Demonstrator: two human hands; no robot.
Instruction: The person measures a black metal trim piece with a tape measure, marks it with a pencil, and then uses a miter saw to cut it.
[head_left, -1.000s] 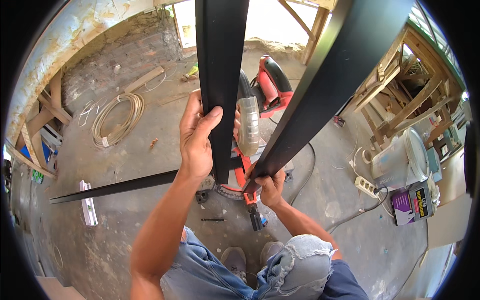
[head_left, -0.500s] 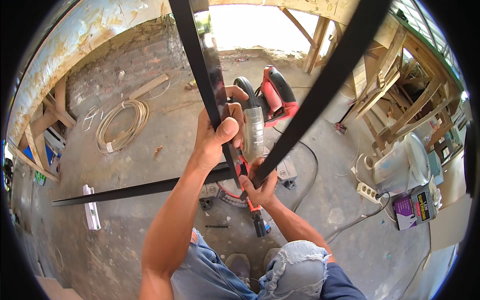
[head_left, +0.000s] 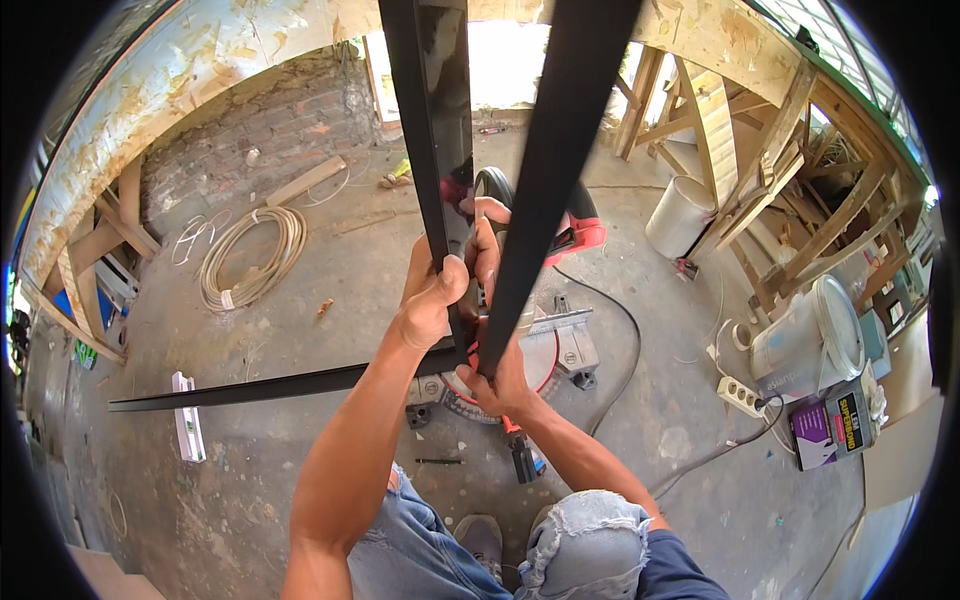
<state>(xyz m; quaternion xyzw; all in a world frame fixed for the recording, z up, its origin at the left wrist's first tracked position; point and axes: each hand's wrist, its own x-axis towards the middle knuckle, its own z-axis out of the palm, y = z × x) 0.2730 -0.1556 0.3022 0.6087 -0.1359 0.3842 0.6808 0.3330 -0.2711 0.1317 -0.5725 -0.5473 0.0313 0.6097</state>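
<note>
My left hand (head_left: 430,300) is wrapped round an upright black rectangular bar (head_left: 446,120) with a glossy side face, the thumb on its near edge. A second black bar (head_left: 560,130) slants up to the right, its lower end held in my right hand (head_left: 505,385). Both bars run past the top of the view. A third black bar (head_left: 270,387) stretches left from the red miter saw (head_left: 582,232), crossing over a white spirit level (head_left: 188,425) on the floor. The held bars and my hands hide much of the saw; its grey base (head_left: 575,345) shows to the right.
A dark pen-like stick (head_left: 440,461) lies before the saw, and a black cord (head_left: 636,345) curves right to a power strip (head_left: 738,395). Farther right stand a clear bucket (head_left: 805,335), a purple-and-black box (head_left: 835,430) and wooden trestles (head_left: 780,170). Coiled cable (head_left: 250,260) lies left.
The right-hand bar has swung leftward and more upright, closer to the left-hand bar, and now covers more of the saw. My left hand has shifted slightly down and keeps its grip.
</note>
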